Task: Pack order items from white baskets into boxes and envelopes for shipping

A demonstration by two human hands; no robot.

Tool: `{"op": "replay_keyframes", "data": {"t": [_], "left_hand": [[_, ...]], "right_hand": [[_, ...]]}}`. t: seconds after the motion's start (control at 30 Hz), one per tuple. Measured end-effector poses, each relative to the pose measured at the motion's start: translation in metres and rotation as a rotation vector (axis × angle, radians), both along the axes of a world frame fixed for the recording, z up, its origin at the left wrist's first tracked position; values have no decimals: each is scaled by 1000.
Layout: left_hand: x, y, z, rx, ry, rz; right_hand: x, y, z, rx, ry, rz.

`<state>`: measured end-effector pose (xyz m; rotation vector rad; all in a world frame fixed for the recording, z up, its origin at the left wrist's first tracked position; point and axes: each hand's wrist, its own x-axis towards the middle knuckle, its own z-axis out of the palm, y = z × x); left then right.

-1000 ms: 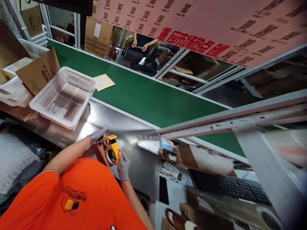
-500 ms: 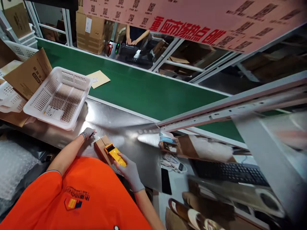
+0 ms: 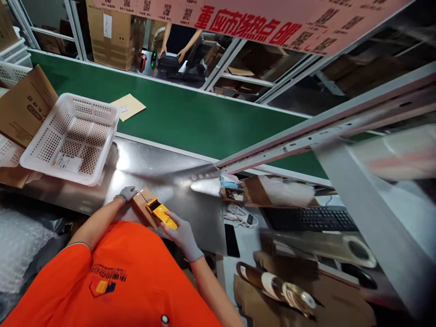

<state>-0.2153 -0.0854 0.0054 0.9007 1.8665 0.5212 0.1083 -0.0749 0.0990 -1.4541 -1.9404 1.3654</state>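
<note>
I have the right hand (image 3: 182, 234) wrapped around a yellow tape dispenser (image 3: 163, 215), so that grip is clamped on the tool. The head of the tape dispenser is over a small cardboard box (image 3: 143, 211), seemingly against it (whether tape is sticking there is too small for me to tell). The box lies at a slant on the metal tabletop (image 3: 200, 218), close in front of the orange shirt (image 3: 126, 272). The left hand (image 3: 127, 193) is at the box's far left corner, its fingers bent; I cannot tell whether that grip pinches the cardboard or only rests by it. Both hands wear grey gloves, and a band (image 3: 120, 198) circles the left wrist.

Further left I see a white basket (image 3: 57, 174) holding a printed label (image 3: 68, 162), with a brown cardboard panel (image 3: 27, 106) slanting just beside it. Beyond the tabletop runs a green belt (image 3: 177, 118) bearing a tan envelope (image 3: 131, 107), near the basket's right rim. Across the belt, another person's hands (image 3: 181, 55) are at a dark object (I cannot make out what). To my right are a black phone-like slab (image 3: 232, 240), a keyboard (image 3: 306, 219) and a brown bottle (image 3: 269, 284) on its side. Bubble wrap (image 3: 23, 245) fills the lower left.
</note>
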Motion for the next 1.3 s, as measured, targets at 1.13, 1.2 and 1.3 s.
{"op": "replay_keyframes", "data": {"t": [1.13, 1.2, 1.3], "left_hand": [[31, 40, 54, 460, 500, -1141], [30, 40, 54, 452, 521, -1118], [24, 37, 54, 445, 531, -1022]], "right_hand": [[65, 16, -13, -27, -226, 214], [50, 25, -23, 19, -261, 203], [53, 38, -33, 132, -358, 59]]}}
